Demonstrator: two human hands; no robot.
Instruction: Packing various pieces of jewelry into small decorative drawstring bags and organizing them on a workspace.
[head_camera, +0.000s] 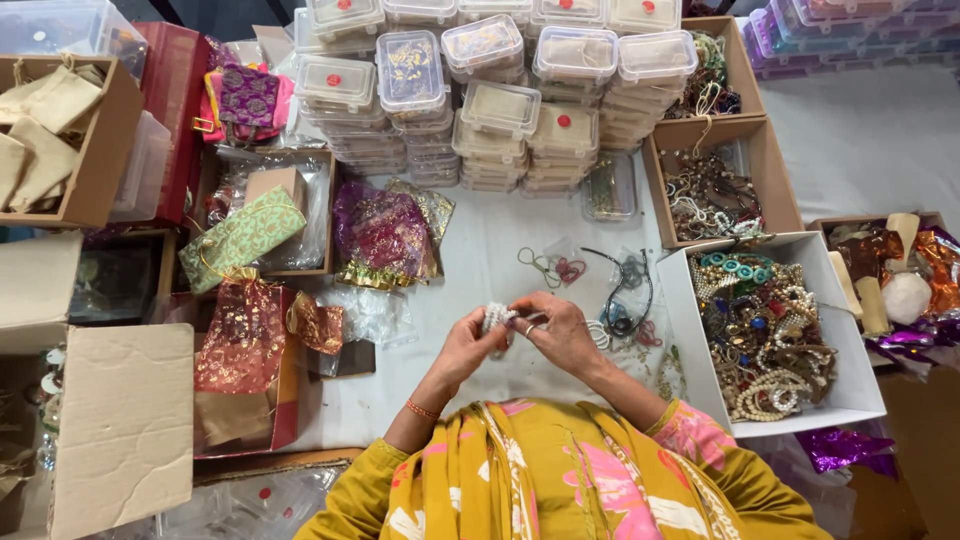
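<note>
1. Left hand (466, 345) found closed on a white beaded bracelet (495, 318), pinched between thumb and fingertips, held just above the white table (490, 250).
2. Right hand (562, 332) found closed on the same bracelet from the other side, fingertips touching those of the left.
3. White box of mixed jewellery (770, 335) noted just right of the hands.
4. Stacked clear plastic containers (480, 90) noted across the table's far side.
5. Red and gold pouch (240, 335) noted well left.
</note>
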